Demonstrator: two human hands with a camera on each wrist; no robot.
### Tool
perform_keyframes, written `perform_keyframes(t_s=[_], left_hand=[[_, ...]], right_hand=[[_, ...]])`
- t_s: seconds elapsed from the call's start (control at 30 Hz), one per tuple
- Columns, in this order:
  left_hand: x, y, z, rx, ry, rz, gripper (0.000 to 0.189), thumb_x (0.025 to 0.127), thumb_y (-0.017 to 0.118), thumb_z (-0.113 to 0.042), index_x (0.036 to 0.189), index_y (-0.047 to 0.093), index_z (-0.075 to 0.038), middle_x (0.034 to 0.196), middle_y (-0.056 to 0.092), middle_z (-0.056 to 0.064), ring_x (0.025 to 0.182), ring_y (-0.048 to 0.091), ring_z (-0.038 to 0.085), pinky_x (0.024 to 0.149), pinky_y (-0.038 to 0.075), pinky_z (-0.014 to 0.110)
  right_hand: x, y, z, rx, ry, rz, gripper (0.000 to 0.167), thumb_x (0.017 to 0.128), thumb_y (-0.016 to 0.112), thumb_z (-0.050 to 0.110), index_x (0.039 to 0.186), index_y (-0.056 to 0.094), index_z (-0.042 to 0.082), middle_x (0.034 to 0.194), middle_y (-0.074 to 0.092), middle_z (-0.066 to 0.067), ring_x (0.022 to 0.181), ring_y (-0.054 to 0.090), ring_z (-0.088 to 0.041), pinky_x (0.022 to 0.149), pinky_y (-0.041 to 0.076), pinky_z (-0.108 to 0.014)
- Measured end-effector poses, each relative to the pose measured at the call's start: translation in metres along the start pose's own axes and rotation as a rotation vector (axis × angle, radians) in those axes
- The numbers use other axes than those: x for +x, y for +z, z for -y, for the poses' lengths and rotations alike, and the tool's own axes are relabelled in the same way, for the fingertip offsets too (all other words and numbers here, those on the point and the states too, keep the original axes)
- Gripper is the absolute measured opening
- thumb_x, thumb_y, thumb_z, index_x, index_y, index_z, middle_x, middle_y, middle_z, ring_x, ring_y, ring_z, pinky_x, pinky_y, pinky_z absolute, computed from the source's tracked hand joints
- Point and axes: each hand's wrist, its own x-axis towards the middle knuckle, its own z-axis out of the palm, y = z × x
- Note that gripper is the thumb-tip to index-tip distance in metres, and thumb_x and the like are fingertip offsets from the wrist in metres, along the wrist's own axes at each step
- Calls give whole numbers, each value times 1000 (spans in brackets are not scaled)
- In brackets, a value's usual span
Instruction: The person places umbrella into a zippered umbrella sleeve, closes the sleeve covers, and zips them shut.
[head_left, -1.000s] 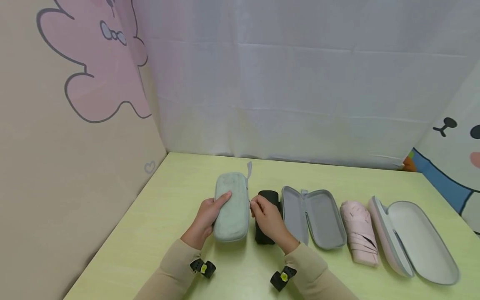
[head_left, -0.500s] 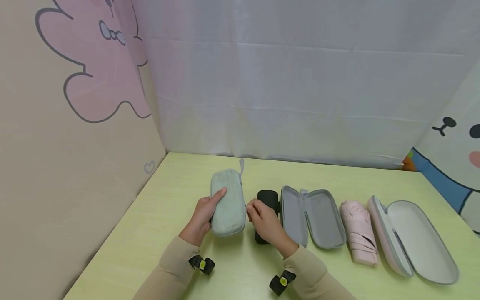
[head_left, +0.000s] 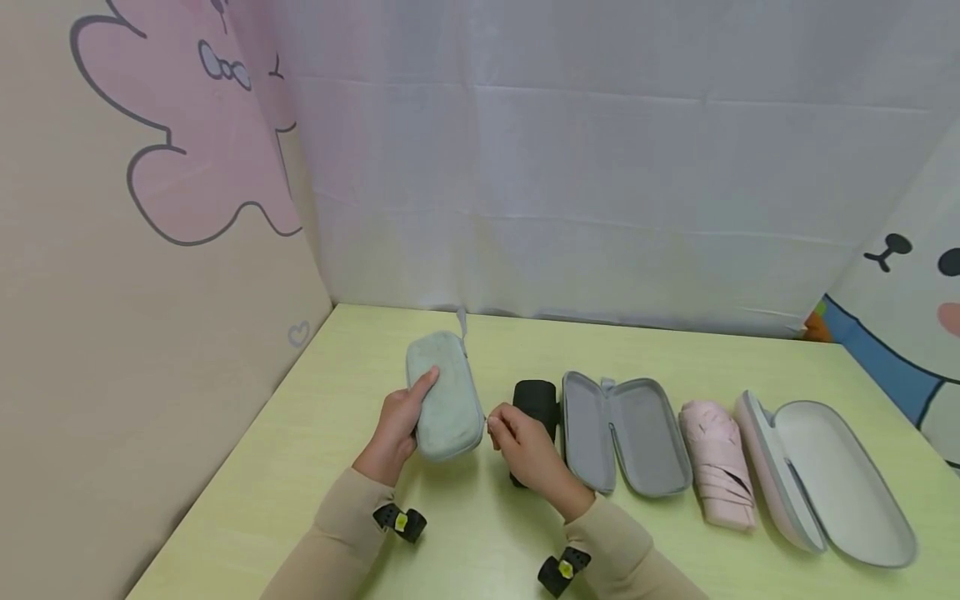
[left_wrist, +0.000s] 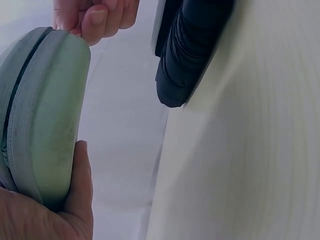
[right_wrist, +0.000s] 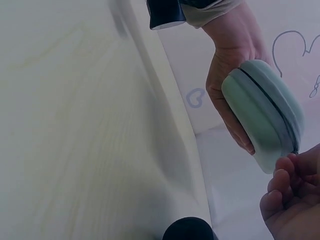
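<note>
My left hand grips a pale green zippered case above the table, its thumb across the top face. A thin grey loop strap sticks out from the case's far end. At the near right side of the case, my right hand has its fingers curled and pinches the zipper pull, which the fingertips mostly hide. In the right wrist view, the dark zipper line runs along the case's edge to those fingertips. The left wrist view shows the zipper seam facing the camera.
Behind my right hand lies a black folded umbrella. To its right are an open grey case, a pink folded umbrella and a larger open case, pink outside and white inside. A white curtain hangs at the table's back.
The green case has moved left with my left hand, and its far end has tilted left. My right hand has followed a little to the left and nearer, still at the case's side.
</note>
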Motion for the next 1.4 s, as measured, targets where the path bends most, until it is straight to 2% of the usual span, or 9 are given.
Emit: perform_keyframes(t_s=[0.43,0.8,1.03,1.1,1.23,1.33,1.4], left_hand=[[2,-3,-1,-25,-23,-38,65,84,65,-46,113,51,10,98,57,11,83,55,17,74,46,30],[4,-3,-2,-52,-30,-48,64,84,65,-45,115,50,9,98,57,9,83,55,15,75,45,29],[7,-4,1,-92,-40,-59,62,86,64,-44,116,49,8,98,57,9,83,55,14,74,45,28],[8,-4,1,-125,-52,-38,62,87,63,-42,120,47,8,103,56,9,87,54,15,76,45,28],[8,-5,-1,-241,-89,74,60,91,60,-30,131,36,7,119,49,13,102,50,19,84,44,29],[7,-6,-2,-249,-108,162,60,90,59,-21,135,30,6,126,45,18,106,51,21,84,45,30],[5,-6,-1,-208,-106,189,59,89,60,-17,134,30,7,126,47,21,102,56,22,81,47,30]], right_hand=[[-3,3,-1,-2,-20,24,21,98,48,14,79,52,7,64,45,6,53,38,-6,51,36,-26],[-7,7,3,-36,-27,35,17,96,51,8,79,53,10,61,42,8,51,38,-5,50,37,-24],[-8,10,4,-37,-21,31,18,97,50,10,79,53,10,62,43,8,51,38,-5,50,38,-24],[-8,9,2,-23,4,16,19,97,50,12,79,53,10,63,44,7,52,39,-6,51,37,-24],[-5,2,-3,57,71,-24,20,98,49,14,79,53,9,64,47,4,52,40,-9,51,37,-25],[0,-5,-10,106,108,-57,20,98,48,12,80,53,8,64,49,1,53,43,-12,53,38,-27],[3,-9,-14,115,130,-76,19,98,48,12,80,53,8,64,50,-1,55,45,-14,54,39,-27]])
